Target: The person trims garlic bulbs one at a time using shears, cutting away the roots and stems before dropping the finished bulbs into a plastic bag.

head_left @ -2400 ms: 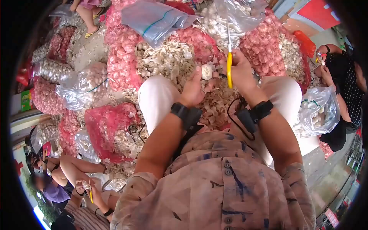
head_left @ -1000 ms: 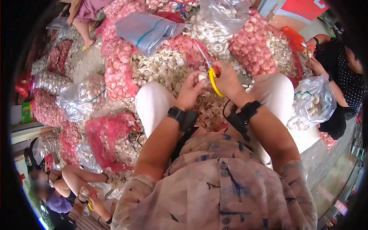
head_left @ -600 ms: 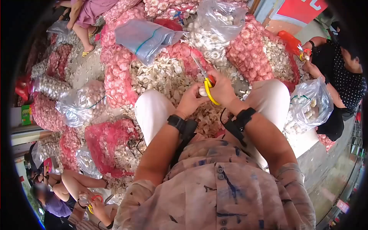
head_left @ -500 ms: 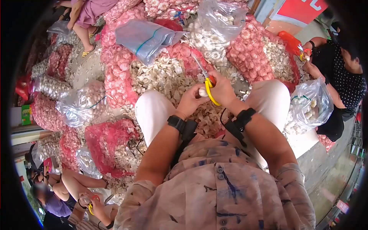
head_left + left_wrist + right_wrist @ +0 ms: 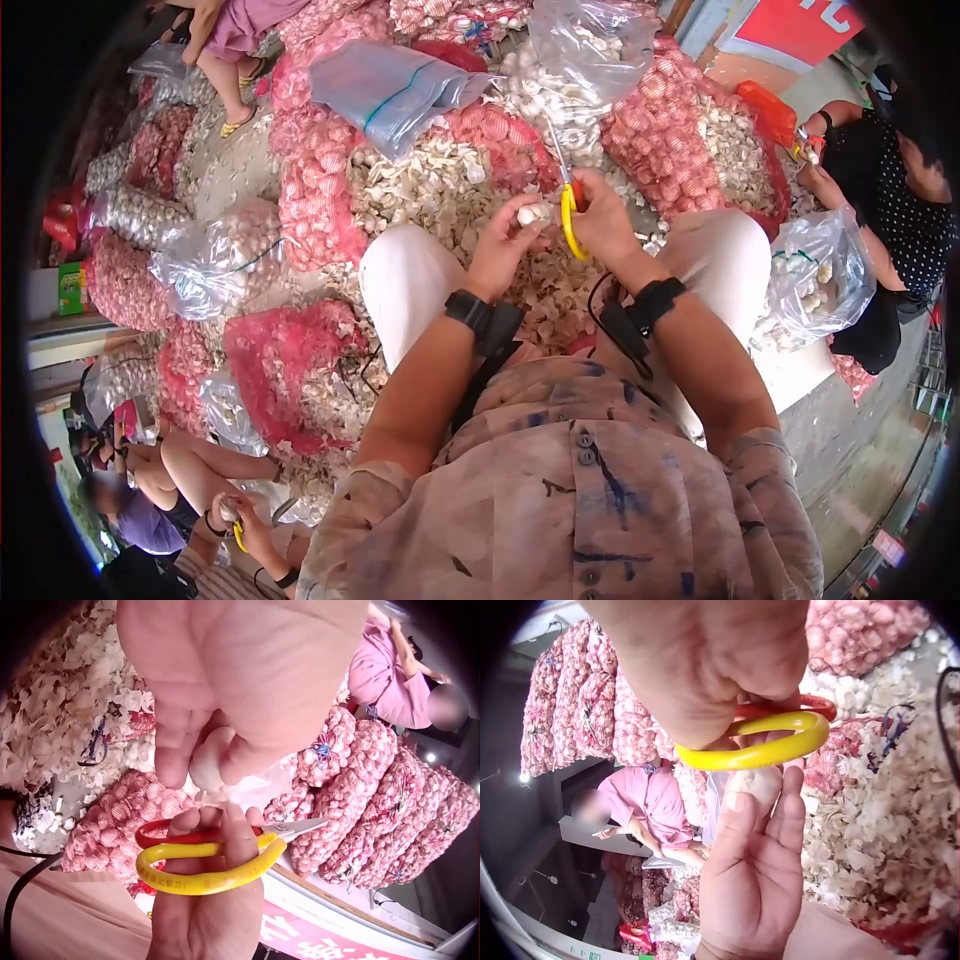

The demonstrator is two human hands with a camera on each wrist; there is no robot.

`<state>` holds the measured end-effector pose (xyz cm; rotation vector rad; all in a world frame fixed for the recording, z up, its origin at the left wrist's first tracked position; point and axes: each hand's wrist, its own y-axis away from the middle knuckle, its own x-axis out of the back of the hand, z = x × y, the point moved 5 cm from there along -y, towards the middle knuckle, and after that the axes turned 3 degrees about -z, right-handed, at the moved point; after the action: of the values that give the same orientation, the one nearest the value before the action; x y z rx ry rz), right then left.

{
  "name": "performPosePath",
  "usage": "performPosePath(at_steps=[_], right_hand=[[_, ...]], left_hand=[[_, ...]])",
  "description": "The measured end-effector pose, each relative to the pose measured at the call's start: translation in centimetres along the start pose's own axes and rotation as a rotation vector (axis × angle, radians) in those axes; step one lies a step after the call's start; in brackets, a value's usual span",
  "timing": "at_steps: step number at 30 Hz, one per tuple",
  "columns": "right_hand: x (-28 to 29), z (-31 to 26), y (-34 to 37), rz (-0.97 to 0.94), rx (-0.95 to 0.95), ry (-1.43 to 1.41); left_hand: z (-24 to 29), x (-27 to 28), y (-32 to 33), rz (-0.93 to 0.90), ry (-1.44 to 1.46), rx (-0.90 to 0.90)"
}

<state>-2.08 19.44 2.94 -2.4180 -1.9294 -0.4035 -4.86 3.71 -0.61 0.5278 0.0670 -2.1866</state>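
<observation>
Between the thumb and fingers of my left hand (image 5: 503, 248) is a white garlic bulb (image 5: 534, 213). My right hand (image 5: 608, 228) grips a pair of scissors (image 5: 569, 222) with one yellow and one red handle, their metal blades pointing away from me. In the left wrist view the bulb (image 5: 210, 759) shows just beyond the right fingertips, close to the scissors (image 5: 206, 883). The right wrist view has the bulb (image 5: 759, 784) held by the left thumb and fingers, right under the yellow handle (image 5: 754, 756); the blades are hidden there by the right hand.
Dry garlic skins (image 5: 415, 190) lie in front of and between my knees. Around them stand red net sacks of garlic (image 5: 665, 140), a plastic bag of bulbs (image 5: 580, 70) and a folded clear bag (image 5: 395, 90). Other people sit at both sides, one in a dotted top (image 5: 915, 215).
The hands have drawn slightly apart since half a second ago, and the bulb shows clear of the yellow handle. The scissors have swung to point more straight ahead. Both hands still hold their things.
</observation>
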Motion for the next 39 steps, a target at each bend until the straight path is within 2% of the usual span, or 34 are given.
performPosePath(at_steps=[1, 3, 10, 12, 16, 18, 21, 23, 27, 28, 30, 31, 33, 34, 36, 39], right_hand=[[-0.1, 0.0, 0.0, 0.0, 0.0, 0.0], [-0.3, -1.5, 0.4, 0.073, 0.23, 0.281], [-1.1, -2.2, 1.2, 0.051, 0.304, 0.333], [-1.4, -2.3, 1.3, 0.027, 0.309, 0.432], [-1.5, -2.5, 1.3, -0.025, 0.326, 0.412], [-1.5, -2.9, 1.6, 0.034, 0.477, 0.483], [-1.5, -2.8, 1.4, 0.021, 0.513, 0.466], [-1.4, -3.0, 1.5, 0.031, 0.521, 0.482], [-1.2, -2.8, 1.3, 0.08, 0.471, 0.461], [-1.1, -3.0, 1.3, 0.085, 0.468, 0.468], [-0.1, -2.1, 1.1, 0.174, 0.188, 0.214], [0.0, -2.0, 1.0, 0.174, 0.187, 0.214], [0.2, -2.4, 0.9, 0.172, 0.295, 0.261], [0.0, -2.3, 1.0, 0.172, 0.296, 0.261], [-1.2, -1.7, 1.3, 0.048, 0.268, 0.415], [-1.7, -0.7, 1.2, 0.001, 0.233, 0.378]], left_hand=[[-0.1, 0.2, 0.0, 0.022, -0.098, -0.018], [-0.4, 0.3, 0.0, 0.034, -0.121, -0.016], [-0.9, 0.5, 0.1, 0.068, -0.224, -0.019], [-0.5, 0.4, 0.1, 0.044, -0.252, -0.004], [-0.3, 0.0, 0.3, 0.003, -0.244, 0.037], [-0.5, 0.1, 0.2, -0.009, -0.251, 0.037], [-0.5, 0.2, 0.1, -0.014, -0.279, 0.021], [-0.4, -0.2, 0.2, -0.078, -0.227, 0.003], [-0.6, -0.6, 0.3, -0.053, -0.259, -0.009], [-0.6, -0.3, 0.3, -0.032, -0.187, 0.012], [0.0, -0.4, 0.3, -0.007, -0.049, 0.009], [0.3, -0.6, 0.4, -0.008, -0.049, 0.01], [0.4, 0.0, 0.6, 0.114, 0.068, 0.083], [0.0, 0.3, 0.5, 0.115, 0.068, 0.082], [-0.7, 1.0, 0.3, 0.139, -0.144, 0.069], [-1.1, 1.2, 0.3, 0.096, -0.276, 0.085]])
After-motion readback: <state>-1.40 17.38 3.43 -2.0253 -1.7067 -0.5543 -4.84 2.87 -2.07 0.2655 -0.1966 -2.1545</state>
